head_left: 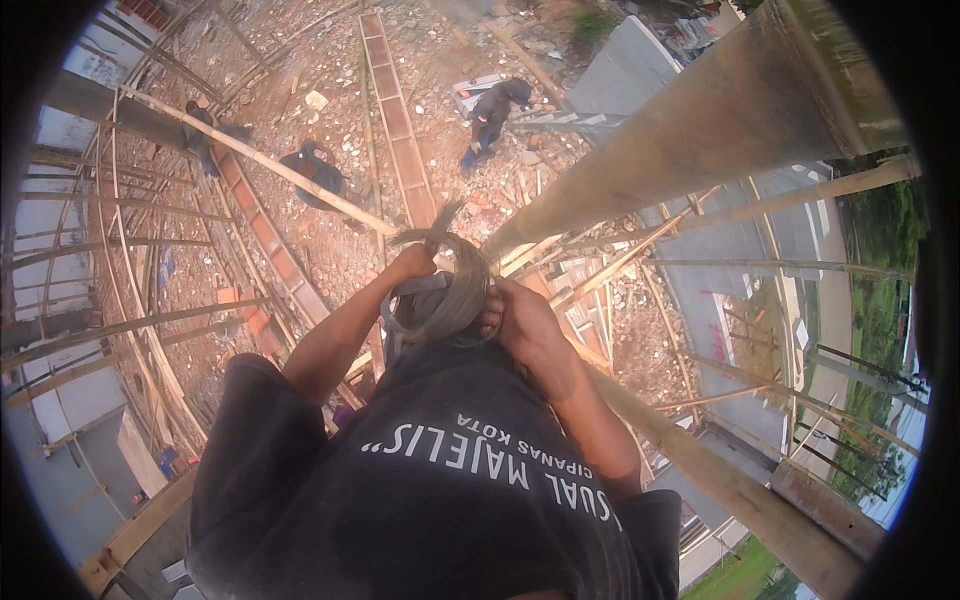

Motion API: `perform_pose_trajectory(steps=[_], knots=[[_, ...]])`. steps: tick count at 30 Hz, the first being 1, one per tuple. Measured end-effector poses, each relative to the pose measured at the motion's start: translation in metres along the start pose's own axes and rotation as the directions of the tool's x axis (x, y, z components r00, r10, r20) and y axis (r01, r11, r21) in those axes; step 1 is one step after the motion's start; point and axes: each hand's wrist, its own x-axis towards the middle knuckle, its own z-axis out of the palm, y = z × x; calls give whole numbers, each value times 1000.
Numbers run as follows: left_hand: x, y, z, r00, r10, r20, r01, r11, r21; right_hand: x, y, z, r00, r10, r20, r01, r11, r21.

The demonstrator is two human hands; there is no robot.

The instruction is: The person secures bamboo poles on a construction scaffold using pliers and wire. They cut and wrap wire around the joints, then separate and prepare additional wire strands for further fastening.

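Close to my chest is a looped bundle of thin greyish-brown strands [462, 298], either fibre or wire; I cannot tell which. My left hand [414, 263] is closed at the upper left of the bundle, where its frayed ends [436, 228] stick out. On the other side, my right hand [522, 318] has its fingers curled against the strands, gripping them. A grey band [391, 318] hangs beside the bundle, below my left hand. Part of the bundle's lower end is hidden against my dark shirt [430, 450].
A thick bamboo pole [690, 130] rises at my right; another long pole [290, 170] runs off to the left. Far below lies rubble-strewn ground [310, 80] with long board forms [395, 110]. A person [490, 115] stands there, with others [312, 175] farther left. Bamboo scaffolding [120, 345] lines the left.
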Motion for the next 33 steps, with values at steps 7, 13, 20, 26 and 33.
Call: perform_pose_trajectory(steps=[7,13,20,26,33], knots=[[-18,40,-11,994,89,61,-75,978,-196,-45,19,16,969,-242,-44,231,957,-173],[9,3,18,999,45,-9,-45,996,-83,-75,14,21,971,-232,-57,227,970,-92],[17,15,12,997,-19,81,17,999,29,-33,0,-3,998,-55,-16,57,987,152],[23,24,23,993,2,120,-9,999,54,-105,3,13,960,-279,-35,277,959,-51],[24,24,25,989,47,138,-60,994,92,-77,-11,-2,987,-152,-56,162,923,349]])
